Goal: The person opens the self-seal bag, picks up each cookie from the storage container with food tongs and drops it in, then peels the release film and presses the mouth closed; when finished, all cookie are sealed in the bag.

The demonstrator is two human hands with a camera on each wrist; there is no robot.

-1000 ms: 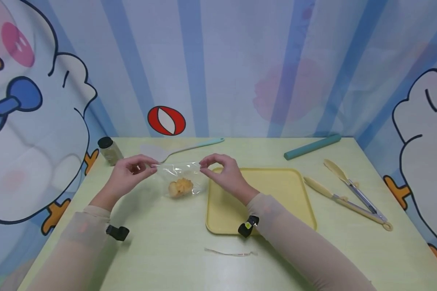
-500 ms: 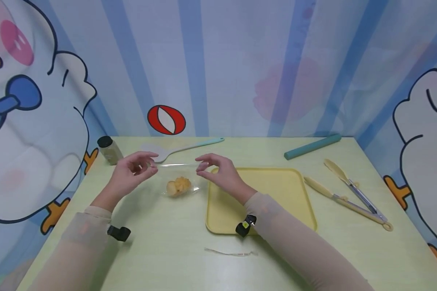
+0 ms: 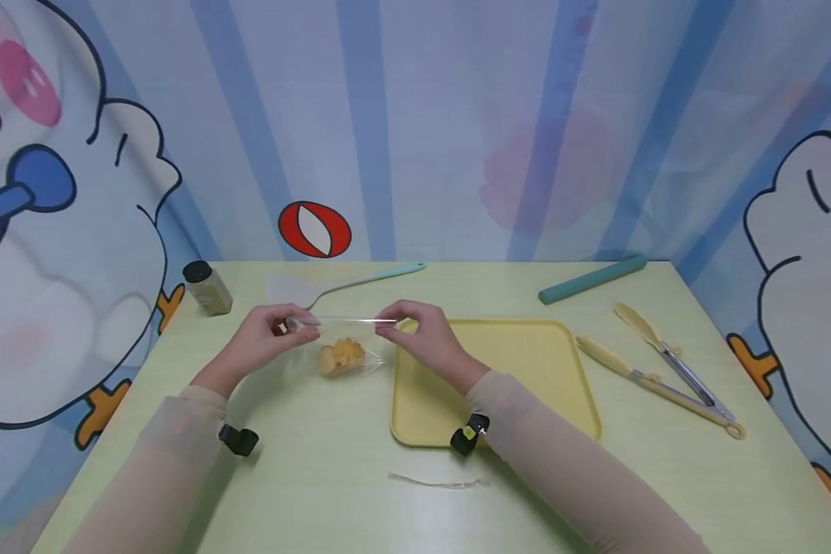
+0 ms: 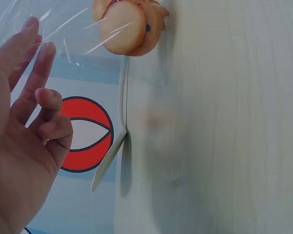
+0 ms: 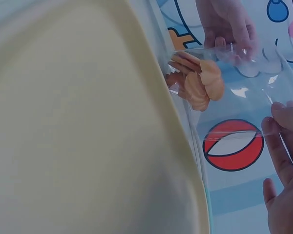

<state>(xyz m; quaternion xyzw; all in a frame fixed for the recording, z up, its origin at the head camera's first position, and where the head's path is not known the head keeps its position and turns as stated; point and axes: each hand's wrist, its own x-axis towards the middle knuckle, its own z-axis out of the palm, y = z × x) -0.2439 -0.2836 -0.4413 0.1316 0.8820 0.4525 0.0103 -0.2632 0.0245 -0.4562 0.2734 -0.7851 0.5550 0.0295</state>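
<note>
A clear plastic bag [image 5: 251, 87] with several golden cookies [image 3: 342, 357] in its lower part hangs over the table, left of the tray. My left hand [image 3: 266, 338] pinches the bag's left top corner between thumb and fingers. At the opposite corner, my right hand [image 3: 425, 338] pinches the film in the same way. The top edge is drawn into a thin, nearly straight line between the hands. In the left wrist view, the cookies [image 4: 129, 27] show through the film. Whether the bag's mouth is open or folded cannot be told.
A yellow tray [image 3: 519, 377] lies beneath and beside my right forearm. Behind are a spatula [image 3: 298, 291], a black-lidded jar [image 3: 209, 290] and a teal rod [image 3: 592, 279]. Tongs [image 3: 665, 377] lie at the right, a thin twisted strip [image 3: 435, 483] in front.
My left hand has shifted right, closer to the right hand, which stays almost in place. The bag's upper film, spread out before, now shows as a narrow line. The cookies remain at the bottom.
</note>
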